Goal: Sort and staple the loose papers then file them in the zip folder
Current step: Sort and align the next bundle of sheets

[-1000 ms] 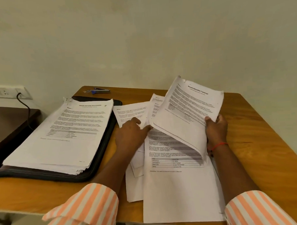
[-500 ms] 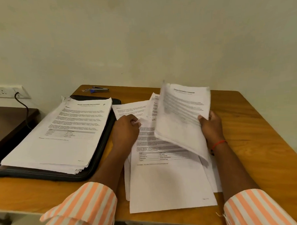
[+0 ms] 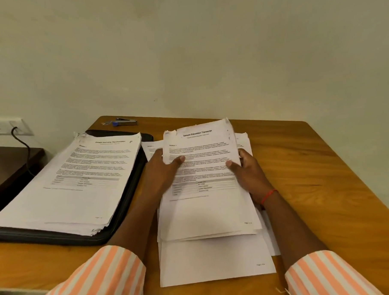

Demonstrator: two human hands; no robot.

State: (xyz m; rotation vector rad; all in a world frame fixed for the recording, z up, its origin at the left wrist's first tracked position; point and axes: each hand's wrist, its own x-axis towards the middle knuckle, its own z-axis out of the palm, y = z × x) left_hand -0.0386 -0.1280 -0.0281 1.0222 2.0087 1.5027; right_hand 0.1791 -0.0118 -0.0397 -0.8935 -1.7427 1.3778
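left hand [image 3: 162, 168]: thumb on top, fingers under the transcript bundle [image 3: 205, 211], gripping its left edge.
right hand [image 3: 249, 174]: grips the right edge likewise.
loose sheets [image 3: 216, 262]: under the bundle, on the table [image 3: 319, 164].
zip folder [image 3: 133, 194]: left, under a paper stack [image 3: 79, 181].
stapler [image 3: 125, 121]: behind the folder.

Free table [image 3: 323, 164] right of loose papers [image 3: 214, 215]; paper-stacked zip folder [image 3: 127, 206] close left.
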